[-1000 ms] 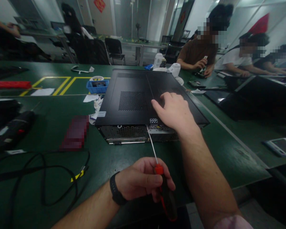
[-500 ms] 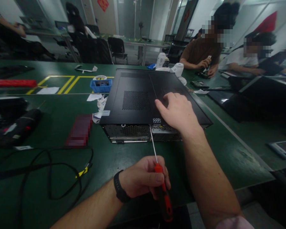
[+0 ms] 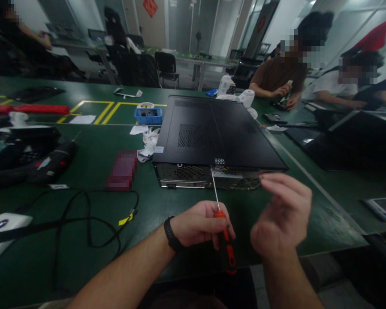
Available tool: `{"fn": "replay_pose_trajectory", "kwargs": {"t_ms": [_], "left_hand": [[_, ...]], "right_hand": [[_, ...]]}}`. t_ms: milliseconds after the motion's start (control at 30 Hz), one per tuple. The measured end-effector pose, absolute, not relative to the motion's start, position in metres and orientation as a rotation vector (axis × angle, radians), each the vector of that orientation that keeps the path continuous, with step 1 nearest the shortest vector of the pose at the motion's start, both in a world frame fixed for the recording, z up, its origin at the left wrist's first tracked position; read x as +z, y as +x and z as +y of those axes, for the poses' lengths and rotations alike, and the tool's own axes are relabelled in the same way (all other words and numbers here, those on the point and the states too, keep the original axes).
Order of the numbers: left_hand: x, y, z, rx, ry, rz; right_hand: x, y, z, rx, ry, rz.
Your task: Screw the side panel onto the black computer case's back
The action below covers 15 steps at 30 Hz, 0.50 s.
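A flat black computer case lies on the green table, its metal back panel facing me. My left hand, with a dark band on the wrist, is closed around the red and black handle of a screwdriver. The shaft points away from me, and its tip meets the top edge of the back panel, near the middle. Off the case, in the air in front of its right corner, is my right hand. It is blurred, its fingers bent and apart from the thumb, with nothing visible in it.
Left of the case are a blue basket, white gloves, a dark red object and black cables. On the right lie a phone-like device and black panels. A person sits across the table.
My right hand has lifted off the case top and come back toward me, to the right. My left hand still holds the screwdriver at the panel. The view has shifted slightly left.
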<state>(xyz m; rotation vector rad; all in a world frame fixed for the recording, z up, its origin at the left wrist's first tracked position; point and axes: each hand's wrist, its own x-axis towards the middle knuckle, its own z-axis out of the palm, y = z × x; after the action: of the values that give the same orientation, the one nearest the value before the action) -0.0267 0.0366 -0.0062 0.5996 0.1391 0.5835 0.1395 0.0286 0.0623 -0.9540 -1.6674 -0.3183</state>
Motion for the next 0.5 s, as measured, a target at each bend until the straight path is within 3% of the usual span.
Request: {"fn": "replay_pose_trajectory", "kwargs": {"t_ms": [100,233,500], "left_hand": [[-0.003,-0.028,0.036,0.606,0.626,0.175],[0.0,-0.027,0.031,0.659,0.619,0.255],[0.025,-0.04,0.031,0.696,0.919,0.486]], "right_hand": [[0.042,0.137,-0.016,-0.304,-0.915,-1.636],[0.031,0.128,-0.04,-0.22,-0.893,-2.037],[0.036,0.117,-0.038,-0.358,-1.053,-1.942]]}}
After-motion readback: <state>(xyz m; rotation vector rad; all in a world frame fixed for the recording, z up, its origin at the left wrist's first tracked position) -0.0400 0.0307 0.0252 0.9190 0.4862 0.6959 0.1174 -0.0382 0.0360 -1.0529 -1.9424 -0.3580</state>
